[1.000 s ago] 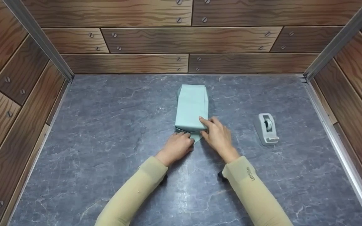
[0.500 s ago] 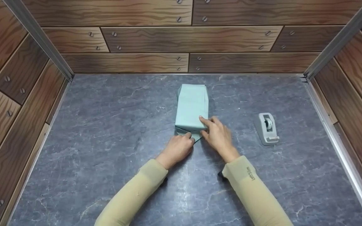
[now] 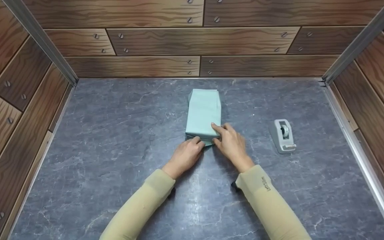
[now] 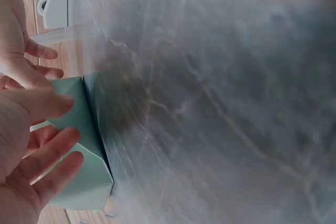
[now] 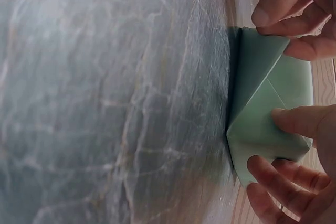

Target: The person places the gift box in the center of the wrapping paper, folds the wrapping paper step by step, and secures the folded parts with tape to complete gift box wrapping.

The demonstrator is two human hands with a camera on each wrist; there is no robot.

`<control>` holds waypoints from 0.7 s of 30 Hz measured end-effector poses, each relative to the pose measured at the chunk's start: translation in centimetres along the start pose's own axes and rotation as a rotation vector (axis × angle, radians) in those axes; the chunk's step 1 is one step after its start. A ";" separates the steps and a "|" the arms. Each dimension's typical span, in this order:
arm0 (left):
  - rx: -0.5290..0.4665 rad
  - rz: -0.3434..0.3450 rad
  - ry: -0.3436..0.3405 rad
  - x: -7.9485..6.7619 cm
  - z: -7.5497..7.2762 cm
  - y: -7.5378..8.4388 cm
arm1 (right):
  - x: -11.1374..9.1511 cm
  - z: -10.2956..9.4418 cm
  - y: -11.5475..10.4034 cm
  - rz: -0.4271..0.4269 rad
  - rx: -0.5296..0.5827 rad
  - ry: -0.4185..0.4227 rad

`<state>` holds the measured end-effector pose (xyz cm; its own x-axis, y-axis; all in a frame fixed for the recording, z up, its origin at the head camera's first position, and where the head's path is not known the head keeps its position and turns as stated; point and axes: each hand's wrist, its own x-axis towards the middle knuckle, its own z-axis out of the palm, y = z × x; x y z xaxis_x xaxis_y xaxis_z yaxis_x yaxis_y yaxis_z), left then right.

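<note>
A box-shaped parcel in pale green paper (image 3: pixel 203 110) stands lengthwise on the table, its near end facing me. At that end my left hand (image 3: pixel 184 155) pinches the folded paper flap (image 3: pixel 208 144), thumb and fingers close together at its edge. My right hand (image 3: pixel 232 145) grips the near right corner of the parcel, one finger lying on the top and another against the end. From the right wrist view, the end paper (image 5: pixel 257 124) shows slanting folds, with the right hand (image 5: pixel 315 177) below and the left hand (image 5: pixel 307 9) above.
A grey tape dispenser (image 3: pixel 283 136) with a roll in it stands on the table to the right of the parcel. Wood-patterned walls (image 3: pixel 198 41) border the dark marbled table (image 3: pixel 118 133) at the back and both sides, with metal edging at the corners.
The left hand drew back slightly, then moved forward to the parcel's end. The pointed flap that stuck out towards me now reaches out less. The right hand and dispenser have stayed put.
</note>
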<state>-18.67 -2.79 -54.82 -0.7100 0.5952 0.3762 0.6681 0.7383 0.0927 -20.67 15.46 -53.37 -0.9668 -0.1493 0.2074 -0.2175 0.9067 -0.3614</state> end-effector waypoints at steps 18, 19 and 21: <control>0.097 0.077 0.116 0.7 -0.1 -0.8 | 0.1 -0.1 0.2 -0.022 0.012 -0.003; 0.096 0.080 0.108 0.7 -0.2 -0.8 | 0.1 -0.1 0.2 -0.023 0.013 -0.007; 0.086 0.082 0.102 0.7 -0.2 -0.8 | 0.1 -0.2 0.3 -0.029 0.014 -0.005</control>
<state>-19.67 -3.06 -54.49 -0.6251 0.6224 0.4711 0.6979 0.7159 -0.0198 -20.77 15.75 -53.29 -0.9608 -0.1771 0.2134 -0.2470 0.8965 -0.3678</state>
